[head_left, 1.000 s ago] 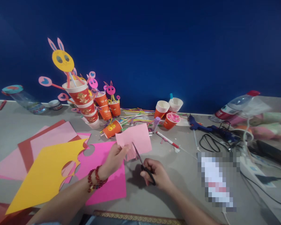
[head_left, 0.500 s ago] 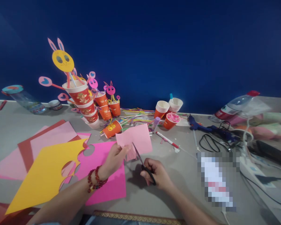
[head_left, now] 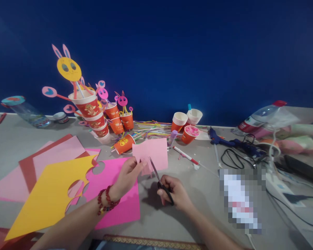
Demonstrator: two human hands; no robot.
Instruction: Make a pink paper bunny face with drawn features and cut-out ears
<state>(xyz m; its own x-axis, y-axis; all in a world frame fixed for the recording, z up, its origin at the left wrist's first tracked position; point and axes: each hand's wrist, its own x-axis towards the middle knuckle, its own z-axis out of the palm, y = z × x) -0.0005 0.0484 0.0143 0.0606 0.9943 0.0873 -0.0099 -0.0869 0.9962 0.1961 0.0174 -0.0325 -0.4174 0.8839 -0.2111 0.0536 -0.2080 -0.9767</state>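
Between the thumb and fingers of my left hand (head_left: 130, 175) is a piece of light pink paper (head_left: 156, 151), held up above the table with its lower edge cut. Around the black handles of a pair of scissors (head_left: 161, 185) my right hand (head_left: 173, 191) is closed. The scissor blades point up and left, and their tips overlap the paper close to my left fingertips. Under my left wrist lies a bright pink sheet (head_left: 122, 211). A yellow sheet (head_left: 47, 187) with round cut-outs overlaps its left side.
Pink and red sheets (head_left: 59, 149) spread at the left. Rabbit-decorated paper cups (head_left: 90, 107) stand behind, beside a tipped cup (head_left: 124, 143) and colored sticks (head_left: 153, 128). A marker (head_left: 185, 154), glue stick (head_left: 173, 137), blue glue gun (head_left: 224, 141) and bottle (head_left: 261, 118) are rightward.
The pink paper has turned and shifted slightly in my left hand. My right hand and the scissors stay in nearly the same place.
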